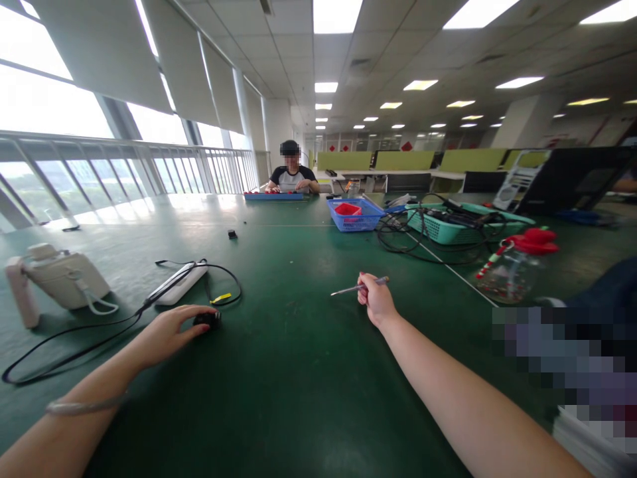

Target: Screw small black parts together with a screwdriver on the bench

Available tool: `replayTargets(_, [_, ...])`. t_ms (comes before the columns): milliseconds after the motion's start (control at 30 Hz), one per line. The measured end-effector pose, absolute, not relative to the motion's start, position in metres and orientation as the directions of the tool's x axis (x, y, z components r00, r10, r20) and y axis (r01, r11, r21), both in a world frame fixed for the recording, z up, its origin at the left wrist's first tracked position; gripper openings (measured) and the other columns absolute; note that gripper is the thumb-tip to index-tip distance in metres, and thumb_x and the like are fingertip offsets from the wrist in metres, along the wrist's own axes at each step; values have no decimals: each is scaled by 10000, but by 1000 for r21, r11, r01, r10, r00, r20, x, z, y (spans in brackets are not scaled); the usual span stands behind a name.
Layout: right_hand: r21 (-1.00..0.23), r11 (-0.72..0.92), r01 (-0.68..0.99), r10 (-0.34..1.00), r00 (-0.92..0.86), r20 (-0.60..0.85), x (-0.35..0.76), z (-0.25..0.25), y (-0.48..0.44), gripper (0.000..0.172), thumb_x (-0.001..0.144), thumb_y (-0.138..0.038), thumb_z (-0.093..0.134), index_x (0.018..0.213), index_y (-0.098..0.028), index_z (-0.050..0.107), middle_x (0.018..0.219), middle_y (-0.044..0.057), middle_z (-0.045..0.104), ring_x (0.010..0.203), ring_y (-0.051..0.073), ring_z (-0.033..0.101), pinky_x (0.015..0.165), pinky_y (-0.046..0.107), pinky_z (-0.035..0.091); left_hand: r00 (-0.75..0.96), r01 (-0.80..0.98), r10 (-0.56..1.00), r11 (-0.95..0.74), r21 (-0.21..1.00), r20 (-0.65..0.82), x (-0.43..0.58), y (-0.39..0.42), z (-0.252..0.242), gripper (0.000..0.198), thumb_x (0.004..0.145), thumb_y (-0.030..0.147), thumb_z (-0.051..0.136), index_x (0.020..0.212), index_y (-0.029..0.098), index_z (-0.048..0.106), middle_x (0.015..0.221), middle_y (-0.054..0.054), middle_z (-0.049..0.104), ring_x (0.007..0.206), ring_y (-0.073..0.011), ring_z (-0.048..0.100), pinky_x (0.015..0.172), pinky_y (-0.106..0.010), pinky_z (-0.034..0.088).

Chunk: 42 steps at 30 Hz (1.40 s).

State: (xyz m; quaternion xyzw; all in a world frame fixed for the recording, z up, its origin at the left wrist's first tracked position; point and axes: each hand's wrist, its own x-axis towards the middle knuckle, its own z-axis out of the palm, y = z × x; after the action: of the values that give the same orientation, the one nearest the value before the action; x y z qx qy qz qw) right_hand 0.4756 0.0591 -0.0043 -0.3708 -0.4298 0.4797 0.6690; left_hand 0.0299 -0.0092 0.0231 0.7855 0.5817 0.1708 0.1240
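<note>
Bright daylight enters through tall windows along the left of a long office, and a broad green table (298, 405) runs away from you, smooth and faintly glossy. Your left hand (180, 325) curls over a small black piece (207, 320) at the near left, thumb and fingers on opposite sides of it; that low pinch seems to steady it against the table, though its details are too small to make out. Your right hand (375, 299), right of centre, is closed around a slim, rod-like tool (347, 290), probably metal, whose narrow tip points left; gripping it toward the back end apparently leaves the thin shaft free. Just beyond your left hand lies a white, elongated bar (182, 284) of smooth casing, with a thin black cord (74, 330) looping loosely around it and a yellow tag (221, 298). At the far left a rounded beige bottle (70, 279) leans its bulk beside a flat pink block. Another dark piece (232, 234) sits farther off. To the far right, a blue lattice basket (361, 224) and a green one (440, 232) likely keep loose items together, the green one tangled with black cables. Nearer stands a clear jar with a soft-looking red top (535, 240).
</note>
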Motion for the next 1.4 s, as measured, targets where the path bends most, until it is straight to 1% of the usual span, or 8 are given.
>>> replayTargets(233, [-929,218,-300,976,73,206,472,-3,53,384,769,-421,655,524,-188,474,380,-97,290,320,32,238,304,165,185,484,815,844,-531,233,230,82,-26,25,432,866,487,512,1247,300,595,1273,-47,620,1227,-279,514,1077,-450,377])
replayTargets(500, [-970,23,-242,978,-197,72,464,6,40,435,750,-541,669,563,-169,542,389,-95,304,337,36,238,334,172,206,758,586,648,-729,354,80,175,-29,38,382,894,384,519,1272,335,529,1240,-24,627,1149,-201,561,1003,-347,441])
replayTargets(767, [-958,179,-223,984,17,179,473,26,18,376,788,-483,667,614,-176,540,472,-78,347,415,62,321,413,200,274,570,744,812,-576,339,129,248,15,30,653,846,387,587,1425,260,313,1149,-71,661,1087,-253,597,951,-381,442])
replayTargets(900, [-929,367,46,930,5,368,473,26,-1,312,890,-447,552,711,-194,591,540,-49,416,489,98,394,491,237,343,504,784,844,-536,314,182,262,29,24,617,833,351,608,1395,264,371,1141,-80,655,1083,-271,595,947,-393,438])
replayTargets(1000, [-812,515,274,857,-124,501,471,25,-12,246,921,-387,510,796,-206,620,649,-10,517,575,131,473,553,268,394,495,757,843,-537,371,211,260,36,17,589,821,338,628,1364,267,412,1130,-61,660,1078,-260,589,951,-389,438])
replayTargets(1133, [-442,742,504,642,-347,683,466,28,-25,102,875,-284,574,905,-208,636,825,42,612,770,187,554,709,328,428,530,651,817,-564,507,227,253,42,9,572,802,327,654,1331,267,446,1122,-24,673,1071,-224,584,966,-366,434])
replayTargets(1267, [-156,833,530,465,-519,718,457,31,-36,109,836,-280,627,901,-192,626,791,43,620,759,191,543,770,367,410,522,618,821,-550,561,230,250,45,5,546,770,348,683,1281,257,513,1089,-25,686,1040,-221,599,949,-360,446])
replayTargets(1400, [-52,862,504,398,-611,684,450,32,-43,104,855,-276,614,823,-178,616,683,14,593,660,153,519,812,383,395,526,629,819,-555,545,227,250,47,5,544,757,382,687,1268,261,543,1104,-38,684,1038,-232,601,945,-368,452])
